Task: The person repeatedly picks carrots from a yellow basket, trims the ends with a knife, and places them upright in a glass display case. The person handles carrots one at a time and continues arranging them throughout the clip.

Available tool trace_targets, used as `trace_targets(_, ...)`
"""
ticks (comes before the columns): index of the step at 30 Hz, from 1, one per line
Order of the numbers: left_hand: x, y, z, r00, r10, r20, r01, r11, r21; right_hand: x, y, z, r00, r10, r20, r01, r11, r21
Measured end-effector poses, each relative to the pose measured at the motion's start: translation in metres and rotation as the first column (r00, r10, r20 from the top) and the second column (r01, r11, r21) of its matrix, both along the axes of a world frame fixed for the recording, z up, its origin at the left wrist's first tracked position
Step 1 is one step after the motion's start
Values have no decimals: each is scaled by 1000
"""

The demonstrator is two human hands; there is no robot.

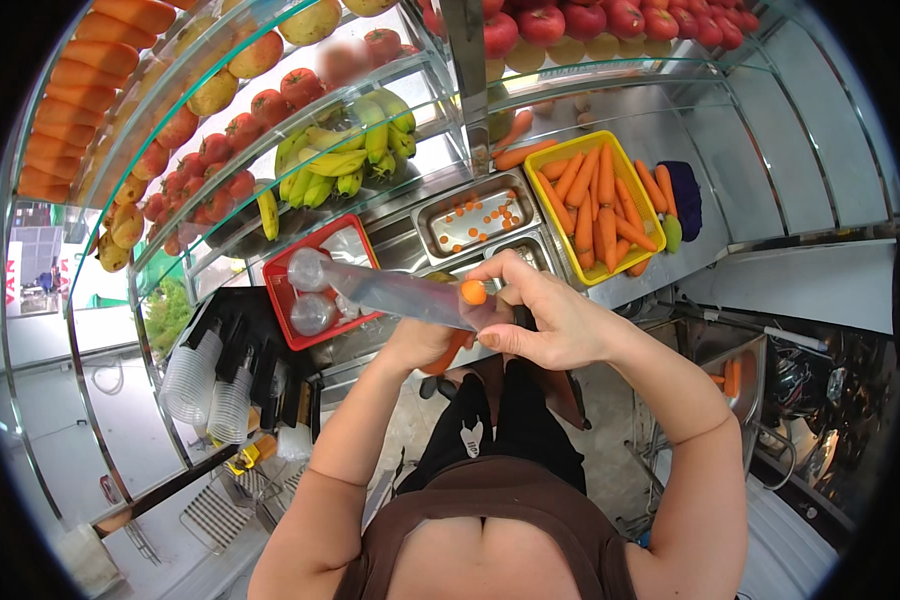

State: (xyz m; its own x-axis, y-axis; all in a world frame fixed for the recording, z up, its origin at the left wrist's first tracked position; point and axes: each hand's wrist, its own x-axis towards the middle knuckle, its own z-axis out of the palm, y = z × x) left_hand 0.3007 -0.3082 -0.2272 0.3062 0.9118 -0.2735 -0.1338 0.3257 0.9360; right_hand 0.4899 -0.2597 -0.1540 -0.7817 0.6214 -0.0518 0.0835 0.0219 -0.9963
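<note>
My left hand [422,345] grips an orange carrot [444,360], partly hidden under the blade of a large kitchen knife [397,294]. My right hand [551,319] holds that knife at its handle end, the broad blade reaching to the left across the front of my left hand. A round carrot slice [473,292] is at the blade, close to my right index finger; whether it sticks to the metal or touches the finger I cannot tell. Beyond my hands, a steel tray [427,225] holds several carrot slices. A smaller steel tray [526,240] is partly covered by my right hand.
A yellow plastic basket [625,265] full of carrots stands at the right. On the left is a red basket [279,311] with clear plastic cups. Stacked cups [191,379] lie farther left. Glass shelves with fruit and bananas [337,163] rise beyond the counter.
</note>
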Motion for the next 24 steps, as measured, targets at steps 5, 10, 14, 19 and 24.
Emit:
trace_targets(5, -4, 14, 25, 991, -135, 19, 136, 978, -156, -1, 0, -9, 999, -22, -28, 21, 999, -44)
trace_targets(10, -17, 11, -10, 976, -75, -206, 109, 981, 160, -8, 0, -20, 996, -20, -91, 17, 999, -37)
trace_targets(14, -18, 12, 11, 982, -189, 23, 191, 977, -95, -10, 6, -27, 999, -24, -26, 25, 998, 52)
trace_targets(19, -33, 10, 7, 961, -155, 230, 177, 981, -79, -14, 24, -43, 997, -79, 7, 79, 997, 10)
trace_targets(24, -43, 6, 3, 985, -129, 116, 136, 989, -57, -17, 75, -96, 919, -116, 376, 177, 975, -133)
